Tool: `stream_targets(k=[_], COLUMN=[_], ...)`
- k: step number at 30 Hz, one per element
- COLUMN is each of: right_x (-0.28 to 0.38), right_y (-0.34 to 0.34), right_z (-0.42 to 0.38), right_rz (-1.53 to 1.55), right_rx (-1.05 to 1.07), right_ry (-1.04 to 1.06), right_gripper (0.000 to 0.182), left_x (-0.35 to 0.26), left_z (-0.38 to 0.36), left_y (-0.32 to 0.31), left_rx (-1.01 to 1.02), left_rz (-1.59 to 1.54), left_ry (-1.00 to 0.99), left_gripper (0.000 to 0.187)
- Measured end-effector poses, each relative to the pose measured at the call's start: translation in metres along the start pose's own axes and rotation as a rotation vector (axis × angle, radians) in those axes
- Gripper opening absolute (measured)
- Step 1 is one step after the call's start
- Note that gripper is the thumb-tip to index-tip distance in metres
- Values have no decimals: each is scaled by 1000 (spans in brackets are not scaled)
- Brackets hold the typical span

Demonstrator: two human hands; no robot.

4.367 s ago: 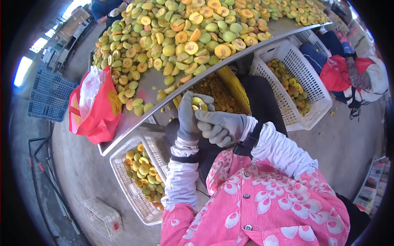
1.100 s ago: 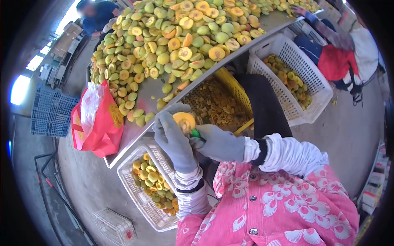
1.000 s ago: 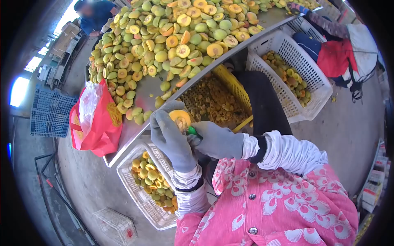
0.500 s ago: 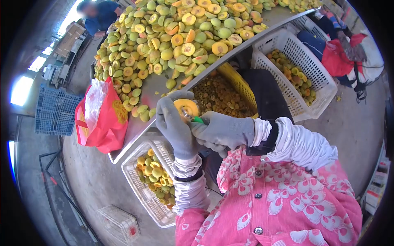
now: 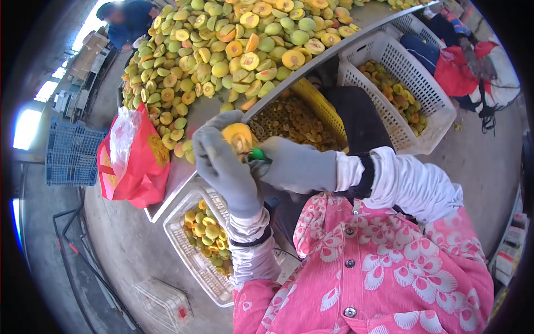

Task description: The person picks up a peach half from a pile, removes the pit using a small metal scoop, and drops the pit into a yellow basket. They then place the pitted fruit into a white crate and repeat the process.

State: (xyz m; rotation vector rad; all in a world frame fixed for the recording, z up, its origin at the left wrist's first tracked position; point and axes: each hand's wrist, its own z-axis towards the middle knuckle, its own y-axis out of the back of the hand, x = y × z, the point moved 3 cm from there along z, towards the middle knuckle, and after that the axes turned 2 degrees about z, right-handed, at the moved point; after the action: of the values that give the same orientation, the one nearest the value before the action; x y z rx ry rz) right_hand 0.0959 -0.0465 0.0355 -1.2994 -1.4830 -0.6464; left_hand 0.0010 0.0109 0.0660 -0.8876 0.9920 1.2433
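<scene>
My left hand (image 5: pixel 225 161), in a grey glove, holds a halved yellow-orange fruit (image 5: pixel 238 139) with its cut face showing. Closed round a green-handled tool (image 5: pixel 257 155) is my right hand (image 5: pixel 297 165), also gloved in grey. The tool's tip meets the fruit and is mostly hidden. Both hands are close together at the near edge of a metal table (image 5: pixel 311 65), which bears a large heap of halved fruit (image 5: pixel 222 53). Just beyond my hands, below the table edge, a yellow crate (image 5: pixel 318 106) holds brownish fruit pieces.
White crates with fruit stand at the right (image 5: pixel 439 119) and lower left (image 5: pixel 192 270). A red bag (image 5: pixel 142 172) hangs at the table's left corner. Blue crates (image 5: pixel 75 153) are stacked farther left. A person in dark blue (image 5: pixel 130 22) is at the upper left.
Both hands have moved slightly left with the fruit and tool. The cut face of the fruit is tilted differently, and the view has shifted a little.
</scene>
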Motion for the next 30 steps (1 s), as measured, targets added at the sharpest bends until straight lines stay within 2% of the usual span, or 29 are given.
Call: stream_targets(k=[1,2,3,4,6,8,9,11,12,13,14,15,16,17,18,20,21,23,26,27,28,29,30], right_x=[9,17,22,24,11,-20,-1,41,41,43,46,41,33,22,3,-25,-2,53,40,28,10,1,-2], right_y=[-1,0,0,-2,3,5,0,-4,-5,-6,-3,0,1,1,6,12,3,-4,-2,7,13,14,14], right_z=[-3,-5,-8,-10,-2,19,11,-11,-12,-12,-12,-11,-5,1,11,26,13,-19,-6,2,11,15,13], right_rz=[-172,-352,-348,-263,-183,25,25,-246,-243,-386,-535,-532,-533,-529,-528,330,328,-580,-648,-646,-471,-301,-304], right_rx=[-115,-225,-225,-145,-61,236,240,-70,-71,-102,-137,-140,58,257,261,479,480,-126,-135,-138,57,249,256], right_ry=[13,27,26,-52,-128,219,222,-230,-229,-174,-117,-121,-39,46,50,85,91,-110,-91,-93,-54,-10,-13], right_gripper=[39,38,38,36,33,28,28,21,21,19,17,17,18,18,18,19,19,18,17,17,19,21,21], left_x=[-1,6,13,17,24,24,22,17,14,12,12,15,18,17,15,15,18,17,13,11,9,9,11], left_z=[-3,-1,3,5,6,4,4,4,1,-1,0,-2,-2,-1,0,4,5,8,8,8,6,9,14], left_y=[-1,1,5,7,9,11,11,7,4,4,2,4,5,7,9,8,7,6,-1,-1,2,6,5], left_rx=[-33,-31,-12,6,-4,-12,-18,-23,-69,-113,-111,-108,-109,-109,-68,-28,-45,-56,61,78,91,84,206], left_rz=[-62,-61,-27,6,20,40,9,-20,66,151,147,4,-137,-135,-129,-125,-133,-139,-250,-78,102,105,-11], left_ry=[144,147,30,-88,-102,-110,-130,-158,-194,-231,-234,-153,-74,-75,-91,-118,-121,-126,-59,-158,-250,-249,-191], left_gripper=[39,39,39,38,38,38,38,38,37,37,37,37,36,36,36,36,37,39,38,40,41,41,42])
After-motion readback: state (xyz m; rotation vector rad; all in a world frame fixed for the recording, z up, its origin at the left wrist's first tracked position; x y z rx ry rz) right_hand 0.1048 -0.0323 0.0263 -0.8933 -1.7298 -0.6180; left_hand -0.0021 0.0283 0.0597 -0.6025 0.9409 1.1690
